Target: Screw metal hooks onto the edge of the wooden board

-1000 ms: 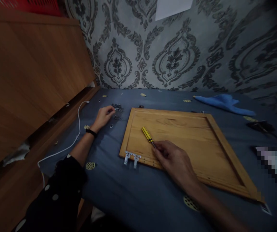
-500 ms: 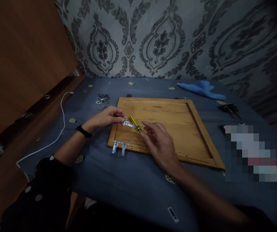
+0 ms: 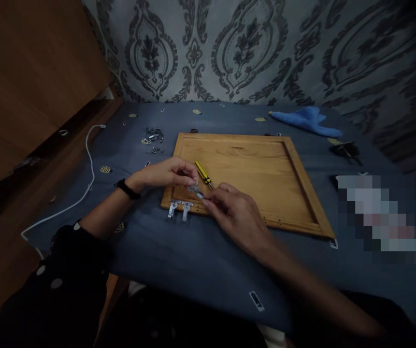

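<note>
Moved hinge (image 3: 194,189), pinched in L hand (image 3: 174,173), to R hand (image 3: 237,211) clasping screwdriver (image 3: 202,171) since prev. frame; prob. light, stiff; hold ends.

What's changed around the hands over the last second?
The left hand has moved right and nearer, from the pile of small parts to over the wooden panel, bringing a metal bracket. The right hand, still with the yellow screwdriver, now meets the bracket's other end. The panel, the two silver fittings on its near edge and the blue cloth stayed put.
</note>
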Demonstrator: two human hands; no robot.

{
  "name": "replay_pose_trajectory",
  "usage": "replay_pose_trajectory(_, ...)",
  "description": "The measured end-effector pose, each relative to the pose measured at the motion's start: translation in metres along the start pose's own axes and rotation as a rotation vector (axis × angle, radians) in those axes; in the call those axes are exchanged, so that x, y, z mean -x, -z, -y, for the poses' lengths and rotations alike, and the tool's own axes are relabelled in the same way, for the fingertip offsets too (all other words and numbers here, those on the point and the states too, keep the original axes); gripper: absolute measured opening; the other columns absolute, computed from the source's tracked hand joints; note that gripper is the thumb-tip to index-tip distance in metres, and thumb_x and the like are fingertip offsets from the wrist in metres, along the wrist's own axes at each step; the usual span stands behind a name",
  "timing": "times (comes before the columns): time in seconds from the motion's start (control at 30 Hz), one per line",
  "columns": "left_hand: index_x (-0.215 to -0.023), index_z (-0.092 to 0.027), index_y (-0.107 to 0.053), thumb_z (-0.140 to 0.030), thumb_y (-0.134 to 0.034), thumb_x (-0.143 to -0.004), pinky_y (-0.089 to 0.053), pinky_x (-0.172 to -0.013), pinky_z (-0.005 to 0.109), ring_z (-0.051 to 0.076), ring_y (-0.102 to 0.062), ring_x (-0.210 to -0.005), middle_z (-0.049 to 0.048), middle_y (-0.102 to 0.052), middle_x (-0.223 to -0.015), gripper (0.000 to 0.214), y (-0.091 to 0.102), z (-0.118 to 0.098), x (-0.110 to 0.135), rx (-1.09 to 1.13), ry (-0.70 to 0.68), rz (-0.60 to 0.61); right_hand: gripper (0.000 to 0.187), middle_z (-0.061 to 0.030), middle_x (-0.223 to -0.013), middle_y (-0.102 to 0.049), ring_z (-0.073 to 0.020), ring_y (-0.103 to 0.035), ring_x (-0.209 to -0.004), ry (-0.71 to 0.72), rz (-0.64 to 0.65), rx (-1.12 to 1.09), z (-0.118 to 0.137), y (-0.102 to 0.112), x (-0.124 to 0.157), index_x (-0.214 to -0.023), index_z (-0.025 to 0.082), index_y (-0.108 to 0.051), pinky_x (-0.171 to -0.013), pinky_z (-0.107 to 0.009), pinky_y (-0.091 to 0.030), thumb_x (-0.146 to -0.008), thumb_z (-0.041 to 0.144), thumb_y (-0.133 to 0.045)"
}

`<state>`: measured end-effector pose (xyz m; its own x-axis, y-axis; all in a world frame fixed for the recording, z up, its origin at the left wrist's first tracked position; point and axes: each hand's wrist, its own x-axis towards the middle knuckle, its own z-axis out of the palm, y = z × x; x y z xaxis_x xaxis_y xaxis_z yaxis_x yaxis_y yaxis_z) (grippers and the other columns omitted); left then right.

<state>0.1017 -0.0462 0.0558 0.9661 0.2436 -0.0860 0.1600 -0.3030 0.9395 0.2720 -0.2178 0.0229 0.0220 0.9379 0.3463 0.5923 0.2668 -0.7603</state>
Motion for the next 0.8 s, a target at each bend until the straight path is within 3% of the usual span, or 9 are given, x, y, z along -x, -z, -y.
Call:
replay_pose_trajectory(0.13,-0.089,-0.013,-0.07,-0.029,-0.072,-0.086,-0.05,-0.076,0.025,0.014,-0.064,-0.079,0.0038,-0.07,-0.084,0.016,-0.009,-0.002,-0.002,0.01,-0.013,0.022,0.018,-0.0012,-0.069,-0.065,-0.0152,-0.058,-0.062,-0.193,0.053,-0.114,0.011,-0.002,0.016,-0.079,0.021,-0.066,-0.06,-0.028,-0.044,-0.09,0.033,-0.06)
replay_pose_trajectory(0.27,-0.098,-0.014,-0.069,-0.03,-0.063,-0.094,-0.049,-0.075,0.025,0.015,-0.064,-0.081,0.0034,-0.07,-0.085,0.018,-0.016,-0.007,0.003,-0.125,-0.019,-0.115,0.039,0.0013,-0.06,-0.061,-0.0101,-0.049,-0.042,-0.41,0.126,-0.31,0.015,-0.007,0.034,-0.074,0.02,-0.061,-0.042,-0.023,-0.039,-0.088,0.057,-0.062)
replay_pose_trajectory(0.37,-0.107,-0.014,-0.069,-0.035,-0.059,-0.097,-0.05,-0.078,0.026,0.017,-0.065,-0.092,0.0054,-0.071,-0.1,0.025,-0.023,-0.015,0.014,-0.243,-0.012,-0.149,0.052,0.0006,-0.061,-0.063,-0.008,-0.049,-0.036,-0.518,0.149,-0.426,0.016,-0.009,0.039,-0.072,0.019,-0.06,-0.039,-0.022,-0.038,-0.08,0.07,-0.068)
replay_pose_trajectory(0.5,-0.119,-0.019,-0.067,-0.048,-0.073,-0.09,-0.052,-0.09,0.03,0.021,-0.066,-0.105,0.006,-0.07,-0.112,0.042,-0.036,-0.02,0.031,-0.325,-0.053,-0.068,0.053,0.0018,-0.057,-0.062,-0.0071,-0.048,-0.035,-0.599,0.176,-0.549,0.017,-0.009,0.035,-0.07,0.019,-0.061,-0.035,-0.02,-0.031,-0.072,0.069,-0.076)
replay_pose_trajectory(0.6,-0.124,-0.021,-0.065,-0.056,-0.081,-0.082,-0.051,-0.092,0.035,0.025,-0.064,-0.109,0.0077,-0.068,-0.114,0.056,-0.047,-0.019,0.04,-0.547,-0.069,-0.051,0.048,0.0049,-0.048,-0.055,-0.0061,-0.044,-0.033,-0.663,0.232,-0.659,0.017,-0.01,0.03,-0.068,0.019,-0.062,-0.033,-0.019,-0.022,-0.07,0.063,-0.081)
replay_pose_trajectory(0.8,-0.124,-0.021,-0.063,-0.058,-0.078,-0.083,-0.049,-0.093,0.04,0.028,-0.06,-0.111,0.0085,-0.066,-0.116,0.057,-0.064,-0.011,0.044,-0.831,-0.037,-0.104,0.044,-0.0005,-0.063,-0.068,-0.0048,-0.044,-0.033,-0.7,0.261,-0.678,0.014,-0.013,0.026,-0.07,0.018,-0.064,-0.032,-0.02,-0.027,-0.069,0.059,-0.083)
